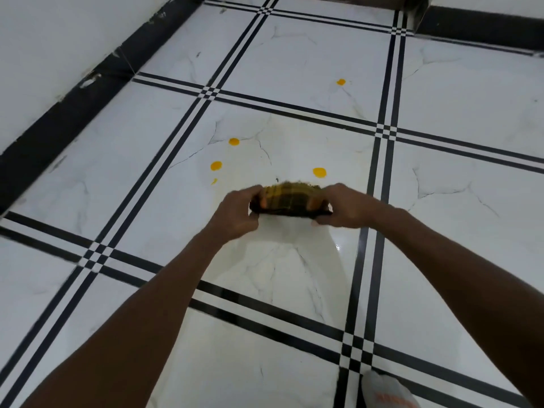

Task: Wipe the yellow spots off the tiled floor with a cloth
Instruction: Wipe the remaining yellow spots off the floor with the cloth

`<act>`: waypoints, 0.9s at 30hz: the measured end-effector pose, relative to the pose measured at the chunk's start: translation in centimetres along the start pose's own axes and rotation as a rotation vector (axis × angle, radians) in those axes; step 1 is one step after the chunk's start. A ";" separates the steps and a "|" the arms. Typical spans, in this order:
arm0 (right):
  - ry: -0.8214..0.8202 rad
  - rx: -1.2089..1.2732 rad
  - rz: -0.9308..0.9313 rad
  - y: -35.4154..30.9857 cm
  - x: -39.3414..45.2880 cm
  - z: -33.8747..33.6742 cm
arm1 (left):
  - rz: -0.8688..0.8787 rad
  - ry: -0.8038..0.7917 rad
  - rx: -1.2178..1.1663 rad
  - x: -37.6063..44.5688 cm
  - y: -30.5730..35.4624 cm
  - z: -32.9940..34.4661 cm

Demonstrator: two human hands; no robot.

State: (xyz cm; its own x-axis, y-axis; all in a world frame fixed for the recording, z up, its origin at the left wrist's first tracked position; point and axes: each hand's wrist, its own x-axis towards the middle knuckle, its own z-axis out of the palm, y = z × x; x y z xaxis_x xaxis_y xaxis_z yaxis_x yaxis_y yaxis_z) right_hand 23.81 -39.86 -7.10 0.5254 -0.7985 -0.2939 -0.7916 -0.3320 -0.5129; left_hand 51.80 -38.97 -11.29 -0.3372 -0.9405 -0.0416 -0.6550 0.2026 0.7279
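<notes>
Progress: I judge the wiping hardly begun; I count four round yellow spots and one small smear on the floor (294, 69), none of them touched by the cloth (290, 198).
Landmark: I place everything from the cloth, a dark plaid pad folded into a thick wad, held over the middle tile.
Spots near: one spot (319, 172) lies just beyond the cloth's right end; another spot (216, 166) sits beyond and to its left, with the smear (214, 181) just under that one.
Spots far: a third spot (234, 141) lies further out to the left of the cloth; the fourth spot (341, 82) is well beyond it, on the next tile.
Left hand (238, 214): closed on the cloth's left end, thumb on top, fingers curled under.
Right hand (343, 206): closed on the right end the same way, so each grip has a firm pinch of cloth.
Pose: both forearms reach forward and converge, wrists level; I cannot tell whether the cloth touches the tile or hangs just above it.
Left to do: every spot, as I read it, nearest first.
Also: a foot in a pale slipper (388, 391) stands well back from the cloth, to the right.
</notes>
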 end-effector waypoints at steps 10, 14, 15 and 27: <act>0.284 -0.141 0.047 -0.3 5.0 10.7 | -0.071 0.210 0.338 -3.3 -6.2 2.9; 0.342 -0.297 -0.003 2.1 3.9 14.1 | -0.250 0.401 0.383 -3.0 -9.1 4.3; 0.361 -0.322 0.000 3.4 3.3 13.8 | -0.263 0.422 0.381 -2.9 -9.7 4.6; 0.366 -0.266 0.249 8.0 13.6 5.8 | -0.301 0.387 0.490 -2.4 -11.1 5.7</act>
State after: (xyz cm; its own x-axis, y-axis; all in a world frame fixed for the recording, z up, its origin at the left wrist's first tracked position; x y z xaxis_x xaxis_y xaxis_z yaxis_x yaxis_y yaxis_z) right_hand 26.44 -50.40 -19.89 0.2047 -0.9773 -0.0551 -0.9557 -0.1874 -0.2269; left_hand 56.07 -37.44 -23.17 0.1128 -0.9863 0.1203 -0.9428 -0.0679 0.3265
